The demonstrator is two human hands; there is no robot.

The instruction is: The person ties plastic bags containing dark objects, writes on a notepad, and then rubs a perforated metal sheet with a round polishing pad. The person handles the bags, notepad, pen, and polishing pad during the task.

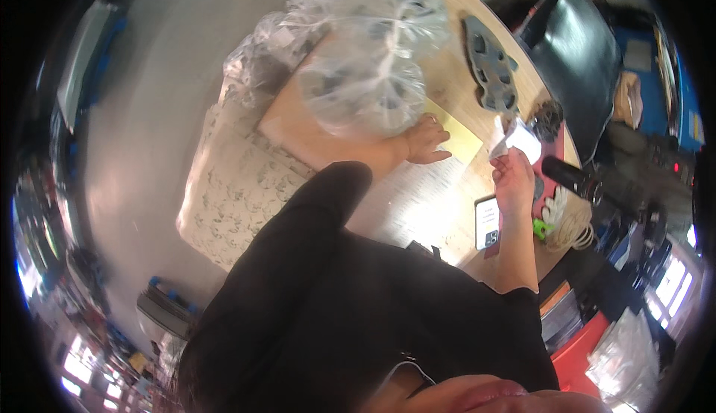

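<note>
Paper is being pinched in the right hand above the worktop. Clear bags are holding dark items; beside them, the left hand is lying over sheets, thumb and fingers apart.

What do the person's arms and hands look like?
Plain black cloth sleeves cover the upper arms, the left one and the right one, leaving the left forearm and right forearm showing. The left hand and right hand wear no gloves. A small shiny spot on a left finger might be a ring, but it's blurry.
</note>
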